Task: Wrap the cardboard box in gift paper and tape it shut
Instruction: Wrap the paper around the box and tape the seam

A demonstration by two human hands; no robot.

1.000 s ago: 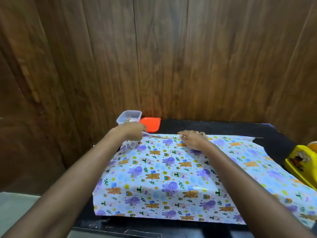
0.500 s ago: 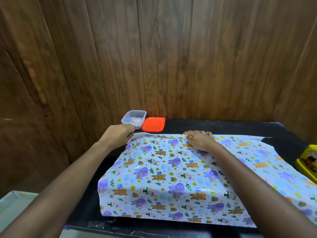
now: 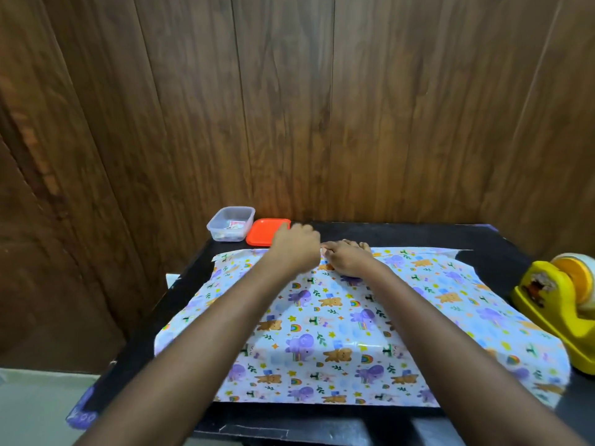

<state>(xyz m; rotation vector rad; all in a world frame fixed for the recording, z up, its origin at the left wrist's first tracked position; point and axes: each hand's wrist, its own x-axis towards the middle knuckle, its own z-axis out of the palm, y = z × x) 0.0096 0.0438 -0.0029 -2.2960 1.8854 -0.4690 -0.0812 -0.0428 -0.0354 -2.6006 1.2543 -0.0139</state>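
Observation:
Gift paper (image 3: 338,323) printed with cartoon elephants, bears and rainbows is draped over the cardboard box, which is fully hidden beneath it. The wrapped bulk lies on a black table (image 3: 418,235). My left hand (image 3: 296,249) sits at the middle of the paper's far edge, fingers curled, and seems to pinch that edge. My right hand (image 3: 349,260) lies right beside it, pressing the paper down with straight fingers that reach over the far edge. The two hands almost touch.
A yellow tape dispenser (image 3: 560,304) with a roll of tape stands at the table's right edge. A clear plastic tub (image 3: 230,223) and its orange lid (image 3: 267,231) sit at the back left. A wooden wall rises directly behind the table.
My left hand has slid from the paper's far left corner rightward to the middle, ending next to my right hand. The right hand has stayed pressing on the far edge.

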